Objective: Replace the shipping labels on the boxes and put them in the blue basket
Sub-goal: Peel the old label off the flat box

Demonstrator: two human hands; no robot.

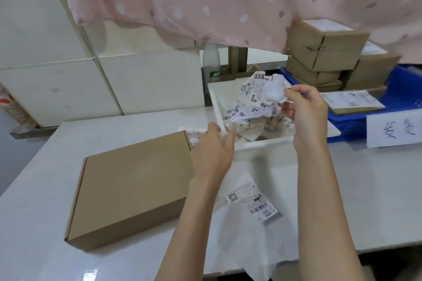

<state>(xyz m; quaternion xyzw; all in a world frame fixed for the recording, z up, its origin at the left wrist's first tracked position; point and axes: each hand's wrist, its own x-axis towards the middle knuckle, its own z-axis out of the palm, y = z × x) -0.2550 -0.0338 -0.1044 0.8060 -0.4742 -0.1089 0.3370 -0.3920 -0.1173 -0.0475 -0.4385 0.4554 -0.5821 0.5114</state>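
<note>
A flat brown cardboard box lies on the white table, left of centre. My left hand hovers at its far right corner, fingers relaxed and holding nothing. My right hand is raised over a white tray and pinches a crumpled used label from the heap of crumpled labels in it. A fresh shipping label lies on the table between my forearms. The blue basket stands at the right with several brown boxes stacked in it.
A pink dotted curtain hangs low over the back of the table. A white bottle stands behind the tray. A white handwritten sign hangs on the basket's front. Thin white sheets drape over the table's near edge.
</note>
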